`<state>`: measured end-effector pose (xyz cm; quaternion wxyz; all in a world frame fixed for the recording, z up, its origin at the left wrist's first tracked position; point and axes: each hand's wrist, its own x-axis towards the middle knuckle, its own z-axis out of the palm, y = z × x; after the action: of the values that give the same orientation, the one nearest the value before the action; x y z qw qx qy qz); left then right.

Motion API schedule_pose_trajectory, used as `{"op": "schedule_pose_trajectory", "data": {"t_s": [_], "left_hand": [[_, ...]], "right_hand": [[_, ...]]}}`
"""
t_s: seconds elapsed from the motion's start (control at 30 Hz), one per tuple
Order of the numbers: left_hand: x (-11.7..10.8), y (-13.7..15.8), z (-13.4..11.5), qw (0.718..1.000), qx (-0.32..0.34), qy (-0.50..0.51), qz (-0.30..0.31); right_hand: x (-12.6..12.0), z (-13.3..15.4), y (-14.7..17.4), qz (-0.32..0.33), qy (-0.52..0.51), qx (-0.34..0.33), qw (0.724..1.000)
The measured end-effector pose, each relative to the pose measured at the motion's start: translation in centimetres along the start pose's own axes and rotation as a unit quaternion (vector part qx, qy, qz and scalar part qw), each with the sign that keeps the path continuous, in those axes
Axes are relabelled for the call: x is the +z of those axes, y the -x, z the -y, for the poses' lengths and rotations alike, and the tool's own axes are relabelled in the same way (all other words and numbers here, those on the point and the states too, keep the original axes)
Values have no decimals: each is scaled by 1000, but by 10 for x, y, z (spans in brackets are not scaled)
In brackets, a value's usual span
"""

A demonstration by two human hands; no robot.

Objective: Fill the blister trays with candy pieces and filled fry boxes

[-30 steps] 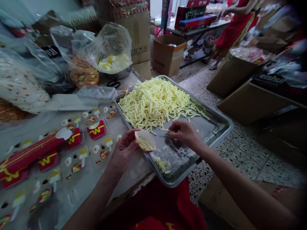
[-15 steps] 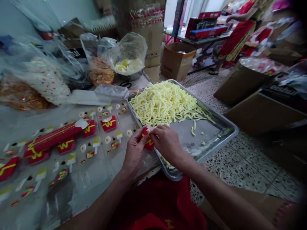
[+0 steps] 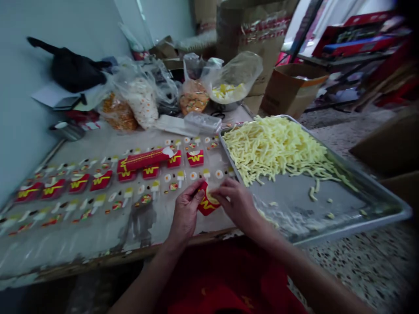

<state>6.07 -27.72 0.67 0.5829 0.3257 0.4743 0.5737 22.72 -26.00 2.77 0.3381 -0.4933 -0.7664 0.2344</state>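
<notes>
My left hand (image 3: 183, 213) pinches a small red paper fries carton (image 3: 205, 206) with a yellow zigzag mark, holding it by its left side above the table's front part. At the carton's right edge, my right hand (image 3: 240, 203) has its thumb and fingers closed on the pale part near the opening. Whether a thin stick is also in those fingers, I cannot tell. To the right, a metal tray (image 3: 347, 200) carries a heap of pale yellow fry-like sticks (image 3: 275, 146). A stack of flat red cartons (image 3: 149, 159) lies on the table to the left.
Rows of clear packs with small food-shaped pieces (image 3: 146, 199) cover the table, some with red cartons (image 3: 101, 179) in them. Filled plastic bags (image 3: 144, 102) stand along the back, near a metal cup (image 3: 67, 131). A cardboard box (image 3: 288, 93) stands beyond the tray.
The view has swung left, showing more of the table and a row of red cartons. My right fingers have shifted from the carton's top to its right side, and more of its front shows.
</notes>
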Motion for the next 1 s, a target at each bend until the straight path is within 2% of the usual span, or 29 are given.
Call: {"op": "schedule_pose_trajectory", "data": {"t_s": [0.07, 0.2, 0.37, 0.47, 0.57, 0.63, 0.73, 0.8, 0.9, 0.97, 1.0], "left_hand": [[-14, 9, -1, 999, -19, 21, -28], [-30, 19, 3, 994, -79, 56, -44], [-38, 24, 2, 997, -62, 46, -24], [-47, 33, -6, 999, -37, 0, 32], [-72, 40, -17, 992, 47, -99, 62], [-103, 45, -25, 963, 136, -231, 15], [-172, 61, -39, 871, 241, -406, -137], [-223, 82, -49, 823, 242, -446, -256], [-285, 118, -64, 779, 191, -436, -408], [-305, 133, -70, 744, 182, -447, -462], [-307, 136, -71, 732, 192, -466, -459]], "right_hand": [[13, 15, 18, 2, -8, -15, 1000], [37, 36, 47, 9, -52, 44, 998], [53, 35, 48, -5, -144, 115, 983], [43, 27, 33, 65, -264, 211, 939], [36, 23, 6, 175, -312, 282, 890], [44, 27, -16, 222, -296, 271, 889], [76, 46, -46, 266, -252, 200, 909], [104, 64, -61, 286, -224, 140, 921], [138, 91, -77, 308, -209, 71, 925], [152, 103, -81, 318, -220, 58, 920], [157, 108, -80, 316, -224, 62, 920]]}}
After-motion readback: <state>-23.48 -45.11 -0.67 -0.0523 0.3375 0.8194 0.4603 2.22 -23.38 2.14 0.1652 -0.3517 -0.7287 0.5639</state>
